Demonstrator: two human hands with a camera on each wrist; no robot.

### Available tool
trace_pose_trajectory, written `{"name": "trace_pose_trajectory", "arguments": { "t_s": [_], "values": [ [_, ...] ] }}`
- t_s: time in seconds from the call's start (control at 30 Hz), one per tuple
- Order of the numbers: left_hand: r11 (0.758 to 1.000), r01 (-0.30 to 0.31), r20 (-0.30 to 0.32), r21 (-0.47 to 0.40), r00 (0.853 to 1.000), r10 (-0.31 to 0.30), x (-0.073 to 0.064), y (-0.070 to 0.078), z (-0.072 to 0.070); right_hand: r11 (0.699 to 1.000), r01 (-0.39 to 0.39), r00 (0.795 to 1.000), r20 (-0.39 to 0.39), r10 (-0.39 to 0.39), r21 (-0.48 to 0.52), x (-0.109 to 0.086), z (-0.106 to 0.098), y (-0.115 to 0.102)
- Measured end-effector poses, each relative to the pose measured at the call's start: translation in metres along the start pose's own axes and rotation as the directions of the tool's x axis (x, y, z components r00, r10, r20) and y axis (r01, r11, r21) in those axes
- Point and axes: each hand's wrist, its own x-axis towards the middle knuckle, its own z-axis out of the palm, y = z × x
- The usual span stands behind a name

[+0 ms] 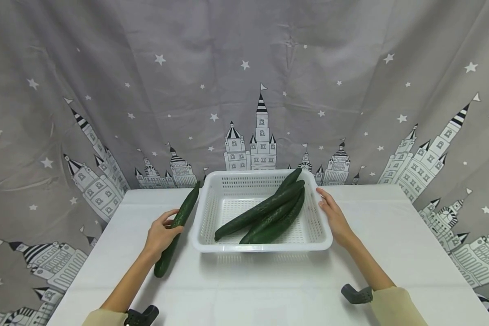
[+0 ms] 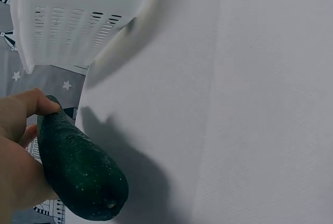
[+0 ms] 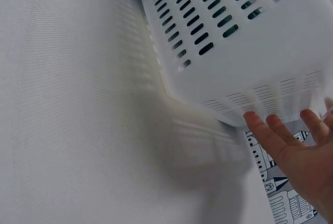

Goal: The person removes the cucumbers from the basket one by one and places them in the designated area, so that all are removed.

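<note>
My left hand (image 1: 160, 236) grips a long dark green cucumber (image 1: 183, 212) around its middle, just left of a white plastic basket (image 1: 265, 248). In the left wrist view the cucumber's blunt end (image 2: 99, 187) points toward the camera, thumb and fingers on either side of it. Several more cucumbers (image 1: 265, 210) lie together on a slant inside the basket, toward its right side. My right hand (image 1: 335, 219) is at the basket's right wall. Seen from the right wrist, its extended fingers (image 3: 281, 130) have their tips right at the slotted side; the thumb is hard to make out.
A white-covered table (image 1: 265, 290) lies beneath everything. Behind it hangs a grey curtain (image 1: 244, 45) printed with castles and stars, close to the basket's far side. Dark wrist devices (image 1: 141, 316) show at both forearms.
</note>
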Motion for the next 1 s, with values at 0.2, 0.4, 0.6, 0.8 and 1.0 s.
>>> {"name": "trace_pose_trajectory", "arguments": {
  "t_s": [0.2,0.4,0.6,0.8,1.0],
  "values": [
    [1.000,0.005,0.019,0.017,1.000,-0.005,0.000,-0.006,0.006,1.000,0.006,1.000,0.008,-0.006,0.002,0.000,0.000,0.001],
    [1.000,0.019,0.018,0.023,1.000,-0.020,-0.002,-0.010,0.014,1.000,0.007,1.000,0.004,-0.007,-0.007,0.000,0.000,0.000],
    [0.999,0.031,0.004,0.035,0.999,-0.031,-0.002,-0.013,0.019,1.000,-0.003,1.000,-0.024,0.002,-0.024,0.000,-0.001,-0.003],
    [0.998,0.052,0.010,0.040,0.999,-0.053,-0.003,-0.013,0.022,1.000,-0.015,0.999,-0.041,0.015,0.011,0.002,-0.002,-0.002],
    [0.998,0.050,0.028,0.038,0.998,-0.051,-0.003,-0.014,0.020,1.000,-0.008,1.000,-0.023,0.008,0.030,0.003,-0.002,-0.003]
  ]
}}
